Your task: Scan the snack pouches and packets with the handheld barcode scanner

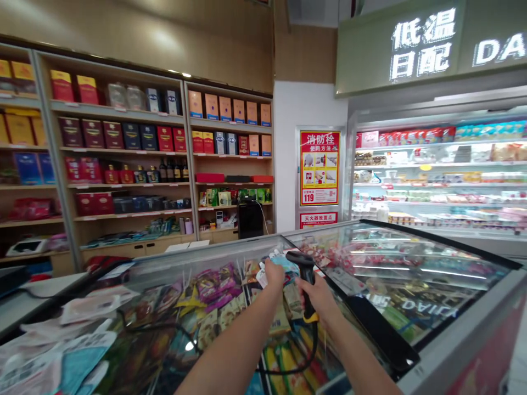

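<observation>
My right hand point(316, 294) is wrapped around the grip of a black and yellow barcode scanner point(305, 263), held upright over the glass-topped freezer. From its base a black cable point(314, 345) loops down and off to the left. Close beside it, my left hand point(274, 272) grips a light blue and white packet point(289, 264), partly hidden behind the fingers and the scanner head. More blue and white packets point(84, 356) lie in a loose pile on the glass at the lower left.
The freezer point(465, 334) holds colourful bagged food under its glass. A black tray-like piece point(382, 329) lies on its right side. Behind stand wooden shelves point(123, 115) of boxes and bottles, a black monitor point(250, 219), and a lit chilled cabinet point(436, 181).
</observation>
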`<state>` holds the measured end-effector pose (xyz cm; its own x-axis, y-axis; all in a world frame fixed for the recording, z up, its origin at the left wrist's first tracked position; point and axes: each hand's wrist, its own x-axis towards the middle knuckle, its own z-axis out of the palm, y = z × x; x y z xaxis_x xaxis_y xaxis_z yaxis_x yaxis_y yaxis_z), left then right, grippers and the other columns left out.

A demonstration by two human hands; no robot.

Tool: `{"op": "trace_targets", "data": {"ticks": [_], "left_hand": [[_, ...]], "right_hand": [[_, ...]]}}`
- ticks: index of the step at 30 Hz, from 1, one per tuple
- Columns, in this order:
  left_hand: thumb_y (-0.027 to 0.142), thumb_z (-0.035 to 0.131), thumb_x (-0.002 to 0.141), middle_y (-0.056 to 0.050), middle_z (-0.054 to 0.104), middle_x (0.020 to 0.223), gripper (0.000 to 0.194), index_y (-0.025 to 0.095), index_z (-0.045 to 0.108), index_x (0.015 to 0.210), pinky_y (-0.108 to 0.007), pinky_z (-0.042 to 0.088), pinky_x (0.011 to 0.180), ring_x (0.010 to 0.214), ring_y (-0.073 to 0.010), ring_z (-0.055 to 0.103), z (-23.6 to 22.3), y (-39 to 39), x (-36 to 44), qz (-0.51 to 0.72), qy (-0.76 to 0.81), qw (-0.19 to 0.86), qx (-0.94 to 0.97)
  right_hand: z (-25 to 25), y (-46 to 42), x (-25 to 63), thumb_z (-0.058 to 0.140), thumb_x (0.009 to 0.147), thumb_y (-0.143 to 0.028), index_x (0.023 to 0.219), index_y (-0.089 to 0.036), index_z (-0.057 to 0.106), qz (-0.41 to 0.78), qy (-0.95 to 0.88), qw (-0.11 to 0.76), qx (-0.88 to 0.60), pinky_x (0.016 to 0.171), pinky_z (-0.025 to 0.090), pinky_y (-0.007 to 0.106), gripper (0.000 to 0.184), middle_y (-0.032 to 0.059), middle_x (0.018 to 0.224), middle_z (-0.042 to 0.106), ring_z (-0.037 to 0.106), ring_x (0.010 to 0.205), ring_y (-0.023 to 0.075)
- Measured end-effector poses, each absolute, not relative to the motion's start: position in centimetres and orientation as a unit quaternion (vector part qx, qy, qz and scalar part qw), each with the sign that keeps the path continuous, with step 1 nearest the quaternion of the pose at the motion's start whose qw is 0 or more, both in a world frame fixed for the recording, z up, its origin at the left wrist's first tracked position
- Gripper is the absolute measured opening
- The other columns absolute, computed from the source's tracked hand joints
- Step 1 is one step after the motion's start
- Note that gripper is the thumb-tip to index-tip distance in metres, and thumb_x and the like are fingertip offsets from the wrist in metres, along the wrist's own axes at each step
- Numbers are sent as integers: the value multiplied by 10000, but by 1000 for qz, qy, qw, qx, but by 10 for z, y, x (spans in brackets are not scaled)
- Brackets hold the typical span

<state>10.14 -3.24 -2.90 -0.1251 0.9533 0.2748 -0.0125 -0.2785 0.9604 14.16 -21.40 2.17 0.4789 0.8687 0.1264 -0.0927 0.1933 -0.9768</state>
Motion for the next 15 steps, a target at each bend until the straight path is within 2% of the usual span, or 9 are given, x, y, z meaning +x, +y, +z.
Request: {"op": "trace_targets", "data": {"ticks": [3, 9, 15], "left_hand": [[-23, 553, 540, -46, 573, 612, 266, 196, 488, 678, -400, 477, 745, 816, -308, 653, -28, -37, 102, 566, 496, 383, 535], [-41, 542, 553, -107, 669, 839, 318, 165, 572, 793, -379, 457, 830, 952, -297, 638, -16, -56, 87, 556, 510, 359, 549], [45, 611, 616, -53, 671, 781, 235, 146, 652, 824, -301, 486, 757, 808, -196, 640, -5, -77, 36, 526, 471, 414, 575]], "right_hand": [[19, -214, 143, 706, 616, -407, 730, -216, 428, 356, -362, 681, -528, 346, 392, 215, 356, -89, 459, 475, 442, 358, 93], [16, -213, 137, 722, 596, -418, 729, -216, 436, 362, -363, 681, -523, 342, 390, 221, 374, -91, 457, 479, 443, 351, 97], [7, -216, 118, 755, 581, -435, 724, -209, 468, 380, -369, 667, -524, 345, 391, 227, 392, -75, 458, 497, 454, 352, 104]]}}
